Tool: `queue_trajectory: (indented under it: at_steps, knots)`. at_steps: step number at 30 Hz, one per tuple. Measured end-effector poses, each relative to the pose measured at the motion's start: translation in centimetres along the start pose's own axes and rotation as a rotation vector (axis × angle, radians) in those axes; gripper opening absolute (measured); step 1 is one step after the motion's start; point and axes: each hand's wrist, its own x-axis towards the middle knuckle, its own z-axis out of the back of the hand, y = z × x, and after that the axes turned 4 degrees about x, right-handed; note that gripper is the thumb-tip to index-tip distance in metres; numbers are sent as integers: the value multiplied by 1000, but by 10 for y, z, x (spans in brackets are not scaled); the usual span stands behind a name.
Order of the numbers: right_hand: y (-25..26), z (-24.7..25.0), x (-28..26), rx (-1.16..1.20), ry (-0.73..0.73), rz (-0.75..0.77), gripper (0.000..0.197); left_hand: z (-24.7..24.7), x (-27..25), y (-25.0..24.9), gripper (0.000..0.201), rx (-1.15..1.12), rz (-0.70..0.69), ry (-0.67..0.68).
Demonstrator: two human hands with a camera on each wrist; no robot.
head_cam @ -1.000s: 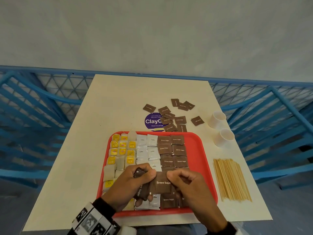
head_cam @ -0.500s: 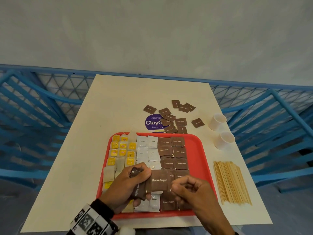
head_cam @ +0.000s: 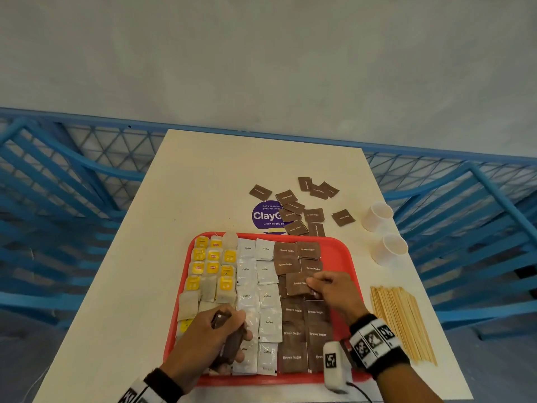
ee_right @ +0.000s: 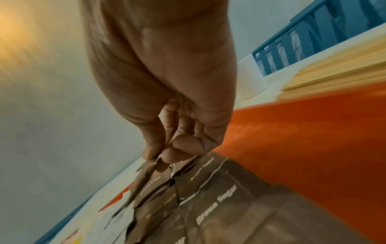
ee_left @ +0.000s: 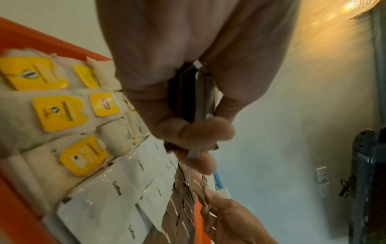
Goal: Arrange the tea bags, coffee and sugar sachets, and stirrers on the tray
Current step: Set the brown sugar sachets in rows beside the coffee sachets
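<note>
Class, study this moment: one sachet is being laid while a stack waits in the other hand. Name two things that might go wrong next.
1. The right hand pinches its brown sugar sachet only at one edge; it may land crooked, overlapping neighbours.
2. The left hand grips a stack of brown sachets above the coffee sachets; a slip could scatter that column.

Red tray [head_cam: 340, 251] holds rows of tea bags [head_cam: 213, 267], coffee sachets [head_cam: 255, 286], brown sugar sachets [head_cam: 302, 333].

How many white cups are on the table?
2. One cup stands right of the loose brown sachets; the other cup is nearer, right of the tray's far corner, beyond the stirrers. None looks hidden.
</note>
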Motion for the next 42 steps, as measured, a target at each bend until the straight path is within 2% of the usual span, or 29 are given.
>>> queue_trajectory:
  at_steps: [3,8,11,14,19,20,22,24,25,28,32,36,38,40,42]
  knots:
    - [-7,-13,17,-50,4,-51,14,2,-1,0,35,7,0,-7]
    - [-4,-16,12,-255,-178,30,20,6,-1,0,34,-16,-5,-26]
    - [-3,-21,2,-400,-67,105,15,4,0,-1,35,-76,2,-6]
    - [-6,-30,-3,-482,55,142,10,0,0,-7,37,-243,41,42]
    - [12,-22,-22,-356,-22,222,12,0,-2,-18,34,-557,58,216]
    - [22,-19,-34,-303,7,256,12,-2,-2,-20,33,-552,44,247]
    - [46,-17,-66,-161,168,283,14,-7,-1,-24,32,-452,15,277]
    - [64,-17,-94,-58,315,273,14,-15,0,-27,35,-307,-24,257]
    - [67,-17,-102,-21,326,270,11,-19,0,-28,36,-237,-54,237]
    - [63,-13,-109,66,262,214,12,-25,1,-27,38,-121,-128,186]
    - [52,-7,-118,182,243,119,19,-27,-2,-20,37,-80,-148,133]
    - [36,-11,-122,170,100,190,24,-34,-8,-14,25,5,-143,171]
    - [33,-13,-123,143,77,238,25,-37,-10,-11,22,50,-146,213]
    - [30,-13,-123,74,105,307,23,-38,-12,-9,23,95,-154,246]
    - [29,-11,-123,-48,194,393,22,-36,-13,-10,22,149,-159,259]
